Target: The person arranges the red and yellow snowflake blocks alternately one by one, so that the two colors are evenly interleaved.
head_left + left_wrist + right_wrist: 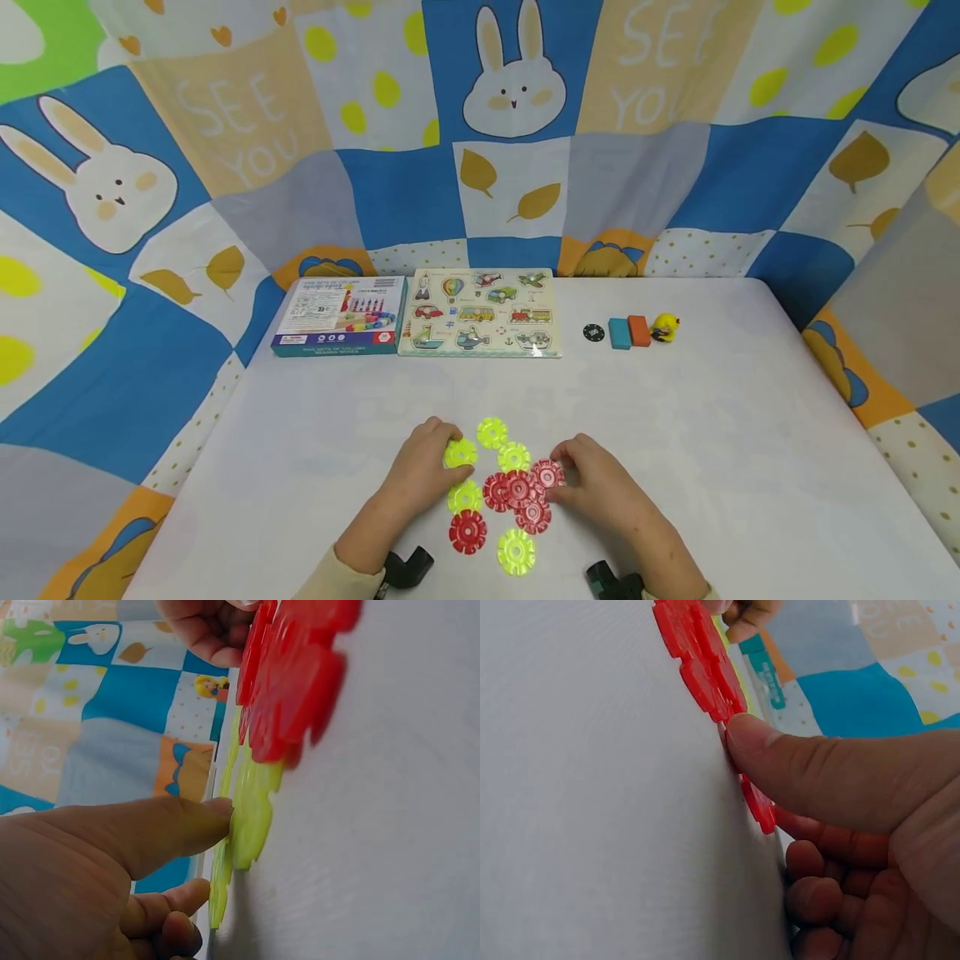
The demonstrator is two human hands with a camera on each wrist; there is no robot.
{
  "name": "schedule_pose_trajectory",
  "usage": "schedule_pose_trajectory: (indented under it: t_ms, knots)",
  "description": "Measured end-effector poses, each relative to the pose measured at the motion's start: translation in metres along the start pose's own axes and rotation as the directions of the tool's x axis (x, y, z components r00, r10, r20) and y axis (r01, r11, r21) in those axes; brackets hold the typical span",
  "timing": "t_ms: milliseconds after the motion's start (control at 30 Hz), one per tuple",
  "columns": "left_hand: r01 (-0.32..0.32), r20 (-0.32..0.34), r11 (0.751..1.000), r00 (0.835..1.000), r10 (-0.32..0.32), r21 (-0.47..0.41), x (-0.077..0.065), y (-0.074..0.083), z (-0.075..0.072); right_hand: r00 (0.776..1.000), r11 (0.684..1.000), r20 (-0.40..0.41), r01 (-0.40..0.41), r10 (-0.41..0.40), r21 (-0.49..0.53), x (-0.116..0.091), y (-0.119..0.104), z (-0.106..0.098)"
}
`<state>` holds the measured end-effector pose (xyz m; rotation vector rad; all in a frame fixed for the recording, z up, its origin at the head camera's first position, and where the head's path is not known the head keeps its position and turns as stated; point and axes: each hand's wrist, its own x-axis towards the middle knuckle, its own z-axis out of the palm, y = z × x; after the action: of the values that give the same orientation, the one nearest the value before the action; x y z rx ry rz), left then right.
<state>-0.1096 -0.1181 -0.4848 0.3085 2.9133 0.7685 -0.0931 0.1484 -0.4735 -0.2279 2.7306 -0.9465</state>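
Observation:
Red and yellow notched plastic discs lie in a loose group at the table's middle. My left hand [422, 468] pinches a yellow notched disc [460, 453] at the group's left, thumb and fingertips at its edge. My right hand [603, 483] holds a red notched disc [549, 472] on the other side, thumb on its near edge. Several red discs [518, 489] overlap in a cluster beside it. A lone red disc [468, 532] touches a yellow disc [465, 497] below my left hand. In the right wrist view, my thumb [761, 742] covers part of the red row.
A boxed set [337, 317] and a picture puzzle board [480, 312] stand at the back. To their right are a black round chip [593, 332], a blue block [619, 333], an orange block [639, 331] and a yellow duck figure [665, 327]. A patterned curtain [517, 192] hangs behind.

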Motion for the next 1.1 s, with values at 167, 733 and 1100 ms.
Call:
schedule_pose_trajectory:
  t_ms: [167, 733, 1100]
  knots:
    - [0.013, -0.002, 0.999, 1.000, -0.014, -0.034, 0.000, 0.001, 0.002, 1.000, 1.000, 0.005, -0.021, 0.021, -0.017, 0.001, 0.001, 0.001]
    - [-0.162, 0.151, 0.985, 0.977, 0.152, 0.061, -0.001, -0.002, -0.009, 0.999, 0.998, -0.029, -0.039, 0.038, -0.045, 0.004, -0.005, 0.005]
    - [-0.146, 0.142, 0.969, 0.983, 0.119, 0.198, -0.008, 0.005, -0.036, 0.997, 0.998, -0.048, -0.059, 0.058, -0.037, 0.002, -0.004, 0.008]
